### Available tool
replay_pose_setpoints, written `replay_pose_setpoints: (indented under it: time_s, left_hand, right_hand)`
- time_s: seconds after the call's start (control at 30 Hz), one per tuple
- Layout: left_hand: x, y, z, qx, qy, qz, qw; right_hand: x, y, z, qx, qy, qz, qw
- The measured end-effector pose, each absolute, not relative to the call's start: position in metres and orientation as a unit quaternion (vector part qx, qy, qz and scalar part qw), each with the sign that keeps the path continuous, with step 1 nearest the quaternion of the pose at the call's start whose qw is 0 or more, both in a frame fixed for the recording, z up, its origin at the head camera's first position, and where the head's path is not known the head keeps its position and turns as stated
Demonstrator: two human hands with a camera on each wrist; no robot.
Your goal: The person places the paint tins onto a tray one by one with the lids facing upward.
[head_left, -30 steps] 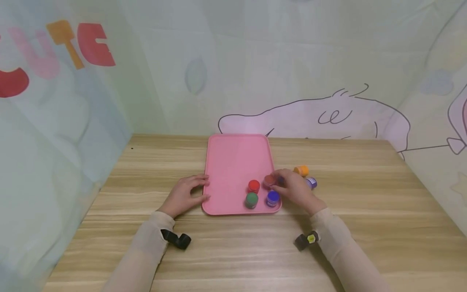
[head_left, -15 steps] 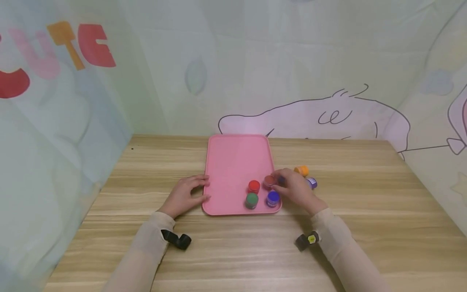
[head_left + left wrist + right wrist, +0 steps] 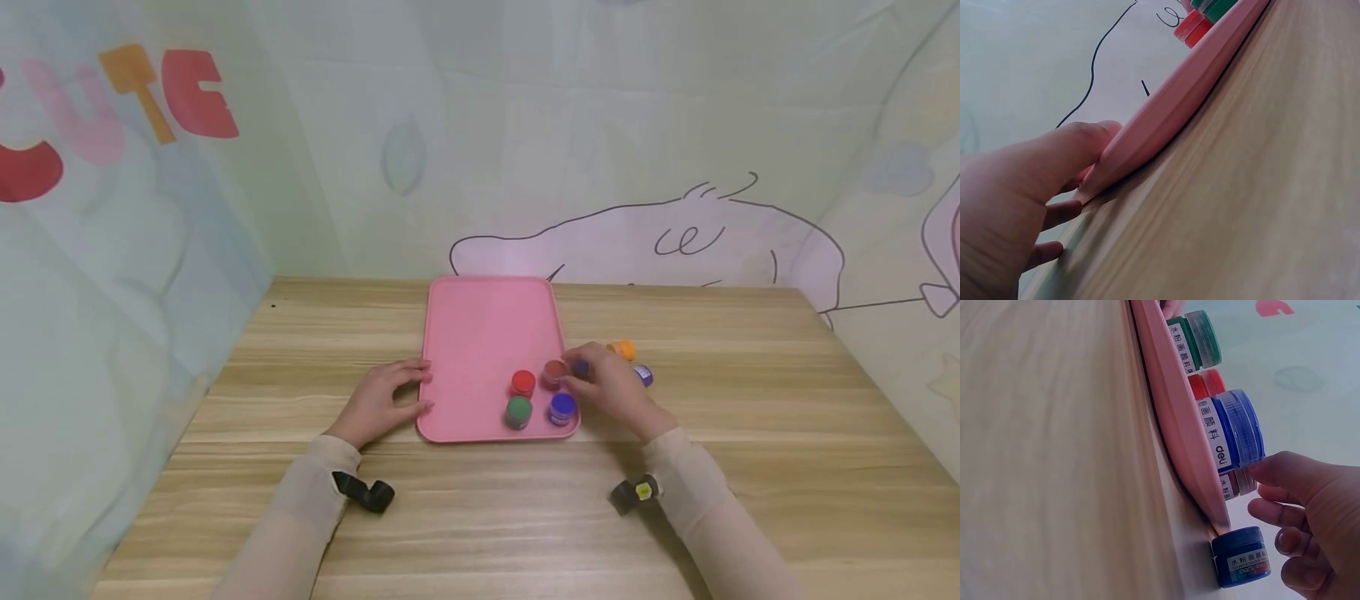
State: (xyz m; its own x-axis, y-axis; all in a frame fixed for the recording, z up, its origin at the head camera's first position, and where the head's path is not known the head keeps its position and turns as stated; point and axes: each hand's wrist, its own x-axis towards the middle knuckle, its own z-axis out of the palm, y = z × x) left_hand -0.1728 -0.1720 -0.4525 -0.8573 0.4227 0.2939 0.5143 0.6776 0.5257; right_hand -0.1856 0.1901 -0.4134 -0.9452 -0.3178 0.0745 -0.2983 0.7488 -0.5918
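A pink tray [image 3: 483, 317] lies on the table, with paint jars at its near right. My left hand [image 3: 378, 402] rests its fingertips and thumb on the tray's left rim, fingers spread. In the head view my right hand [image 3: 611, 385] is at the right rim, thumb and index finger apart beside a reddish-brown paint jar [image 3: 555, 373]. The right wrist view shows that jar partly hidden behind a blue paint jar [image 3: 1235, 431]. A red paint jar [image 3: 522, 383] and a green one [image 3: 517, 412] stand to their left. A dark blue paint jar [image 3: 1241, 557] stands just off the tray, below my right fingers.
An orange-capped jar [image 3: 622, 349] and a purple jar [image 3: 643, 375] lie on the wooden table [image 3: 480, 517] right of the tray, beyond my right hand. A printed cloth backdrop [image 3: 525, 167] hangs behind the table.
My right hand has shifted slightly right, away from the reddish-brown jar, and more of the dark blue jar shows under it. My left hand stays at the tray's rim.
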Motion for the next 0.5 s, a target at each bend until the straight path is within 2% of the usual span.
replay_pose_setpoints:
  time_s: [0.5]
  left_hand:
    - [-0.1718, -0.1711, -0.4507, -0.256, -0.913, -0.308, 0.079]
  right_hand:
    - [-0.1869, 0.1942, -0.4124, -0.192, 0.939, -0.284, -0.014]
